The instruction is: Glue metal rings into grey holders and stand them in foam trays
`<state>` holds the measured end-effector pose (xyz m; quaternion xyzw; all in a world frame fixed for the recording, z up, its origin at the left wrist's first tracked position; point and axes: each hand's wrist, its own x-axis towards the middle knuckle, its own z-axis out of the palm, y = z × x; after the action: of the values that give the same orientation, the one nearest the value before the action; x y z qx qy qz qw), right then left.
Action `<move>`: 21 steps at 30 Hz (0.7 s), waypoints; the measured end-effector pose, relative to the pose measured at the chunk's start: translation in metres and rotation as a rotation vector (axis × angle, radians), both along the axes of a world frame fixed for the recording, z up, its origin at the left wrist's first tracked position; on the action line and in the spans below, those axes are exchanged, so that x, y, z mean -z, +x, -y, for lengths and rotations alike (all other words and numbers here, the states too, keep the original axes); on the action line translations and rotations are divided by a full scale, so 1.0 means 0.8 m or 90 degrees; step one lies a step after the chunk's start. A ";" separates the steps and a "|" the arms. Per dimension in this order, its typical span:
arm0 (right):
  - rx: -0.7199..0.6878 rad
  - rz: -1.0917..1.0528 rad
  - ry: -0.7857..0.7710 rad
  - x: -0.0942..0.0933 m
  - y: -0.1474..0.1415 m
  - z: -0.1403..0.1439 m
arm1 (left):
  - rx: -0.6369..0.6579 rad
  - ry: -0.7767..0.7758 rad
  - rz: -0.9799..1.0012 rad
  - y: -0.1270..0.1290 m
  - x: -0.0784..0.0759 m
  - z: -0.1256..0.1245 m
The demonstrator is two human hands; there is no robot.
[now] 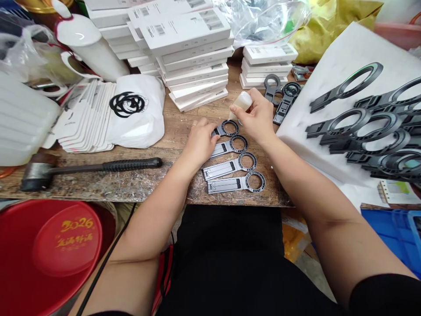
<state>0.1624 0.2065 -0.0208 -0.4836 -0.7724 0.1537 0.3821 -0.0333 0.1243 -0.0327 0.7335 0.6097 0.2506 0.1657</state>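
- Wooden desk [171, 131], worn and busy, runs across the view, with stacks of white boxes [194, 66] at the back.
- Four flat ring holders lie in a row near the front edge of the desk; each has a grey bar and a black ring at one end.
- Left hand [199, 142] presses on the bar of the top ring holder [226, 129], fingers together and flat on it to keep it from sliding.
- Right hand [258, 116] has its fingers clamped on a small glue bottle [241, 103], tipped so its nose points down at the top ring.
- It looks like the gluing step, begun at the top of the row; the three ring holders below [235, 169] look not yet done.
- A steady, gentle squeeze round the ring seems called for, with the bar held still.
- More black holders rest on a white foam sheet [329, 74] to the right.
- A rubber mallet [88, 169] lies to the left, well apart from both hands.
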 end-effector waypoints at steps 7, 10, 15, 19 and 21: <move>-0.011 -0.023 0.008 0.003 -0.012 0.007 | 0.000 0.001 0.001 0.000 0.000 0.001; -0.030 -0.023 0.006 0.002 -0.014 0.011 | 0.003 0.010 0.005 0.000 0.002 0.000; -0.043 -0.037 -0.022 -0.004 -0.014 0.021 | 0.002 0.019 0.004 -0.001 0.005 -0.001; -0.047 -0.047 -0.024 -0.005 -0.010 0.028 | 0.000 0.026 0.008 -0.001 0.006 -0.001; -0.056 -0.054 -0.022 -0.002 -0.007 0.031 | -0.004 0.025 0.007 0.000 0.005 0.000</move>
<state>0.1571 0.1821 -0.0191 -0.4483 -0.7733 0.2041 0.3991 -0.0335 0.1244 -0.0370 0.7334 0.6060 0.2671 0.1536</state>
